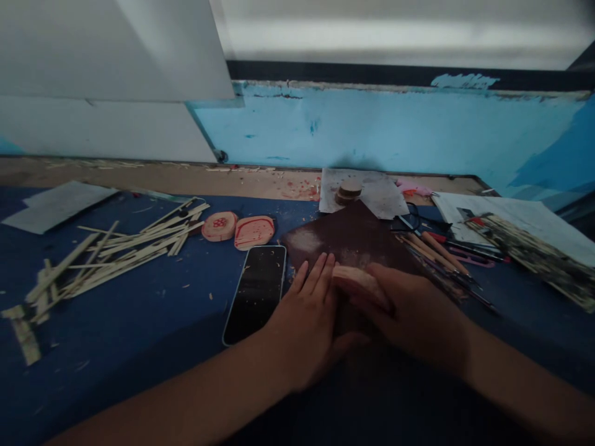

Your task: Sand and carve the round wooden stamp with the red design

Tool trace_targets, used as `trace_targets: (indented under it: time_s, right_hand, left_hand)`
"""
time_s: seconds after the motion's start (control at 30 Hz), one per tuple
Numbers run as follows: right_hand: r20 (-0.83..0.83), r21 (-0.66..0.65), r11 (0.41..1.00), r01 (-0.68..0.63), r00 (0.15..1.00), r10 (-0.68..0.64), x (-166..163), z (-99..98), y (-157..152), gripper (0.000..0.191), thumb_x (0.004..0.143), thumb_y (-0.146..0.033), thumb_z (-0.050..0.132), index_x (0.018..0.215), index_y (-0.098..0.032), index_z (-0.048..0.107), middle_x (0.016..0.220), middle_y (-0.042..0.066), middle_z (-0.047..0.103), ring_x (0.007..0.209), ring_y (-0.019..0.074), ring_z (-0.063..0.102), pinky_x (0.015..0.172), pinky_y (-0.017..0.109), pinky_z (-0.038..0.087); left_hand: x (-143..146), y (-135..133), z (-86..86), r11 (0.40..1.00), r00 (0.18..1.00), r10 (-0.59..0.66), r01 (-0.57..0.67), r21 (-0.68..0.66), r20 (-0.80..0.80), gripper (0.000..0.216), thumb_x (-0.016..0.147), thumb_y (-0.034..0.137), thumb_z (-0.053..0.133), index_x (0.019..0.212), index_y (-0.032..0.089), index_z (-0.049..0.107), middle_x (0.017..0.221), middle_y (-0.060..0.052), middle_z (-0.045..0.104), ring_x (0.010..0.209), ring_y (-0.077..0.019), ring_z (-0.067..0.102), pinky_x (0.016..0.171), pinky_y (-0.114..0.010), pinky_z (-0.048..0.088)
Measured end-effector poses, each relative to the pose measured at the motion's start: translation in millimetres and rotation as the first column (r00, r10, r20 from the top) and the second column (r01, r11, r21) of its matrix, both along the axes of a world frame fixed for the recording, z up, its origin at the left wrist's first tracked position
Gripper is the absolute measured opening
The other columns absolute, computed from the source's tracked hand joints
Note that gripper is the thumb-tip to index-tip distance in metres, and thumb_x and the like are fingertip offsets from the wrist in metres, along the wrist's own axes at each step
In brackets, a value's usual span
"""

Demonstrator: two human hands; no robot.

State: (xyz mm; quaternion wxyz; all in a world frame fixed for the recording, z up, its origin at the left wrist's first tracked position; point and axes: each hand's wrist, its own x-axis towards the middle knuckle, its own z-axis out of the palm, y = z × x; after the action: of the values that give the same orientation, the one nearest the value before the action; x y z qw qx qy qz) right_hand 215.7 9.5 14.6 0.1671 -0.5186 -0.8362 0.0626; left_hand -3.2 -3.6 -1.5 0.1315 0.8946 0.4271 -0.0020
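Blue table carries phone, wood strips, brown sheet, carving tools.

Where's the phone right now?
The phone lies flat on the blue tabletop near the middle of the head view, just left of the left hand, with two red-marked wooden pieces beyond its far end.

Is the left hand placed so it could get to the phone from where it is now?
Probably yes. The left hand lies open on the brown sheet, right beside the phone, with nothing between them; the right hand holds the wooden piece.
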Motion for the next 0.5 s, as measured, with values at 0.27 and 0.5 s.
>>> trace_targets:
  time_s: [0.27, 0.5]
  right_hand:
    - [0.025, -0.037, 0.999, 0.037, 0.999, -0.036, 1.2, 3.3, -0.1, 0.019, 0.099, -0.04, 0.055, 0.09, -0.024, 0.058, 0.078, 0.003, 0.071, 0.068, 0.0211, 0.067, 0.058, 0.031, 0.036]
    - [0.075, 0.02, 0.992, 0.128, 0.989, -0.129, 1.5, 7.4, -0.8, 0.022, 0.099, -0.042, 0.055, 0.087, -0.024, 0.057, 0.077, 0.004, 0.07, 0.072, 0.0248, 0.067, 0.06, 0.033, 0.035]
  left_hand:
    - [0.6, -1.2, -1.7, 1.0, 1.0, 0.011, -0.012, 0.01, 0.008, 0.101, 0.096, 0.078, 0.034, 0.161, 0.002, 0.024, 0.17, -0.022, 0.009, 0.159, -0.0355, 0.003, 0.13, -0.058, 0.015]
    - [0.3, -0.8, -1.5, 1.0, 1.0, 0.026, -0.026, 0.003, -0.012, 0.102, 0.097, 0.079, 0.029, 0.163, 0.002, 0.02, 0.17, -0.021, 0.004, 0.159, -0.0345, 0.0, 0.13, -0.057, 0.012]
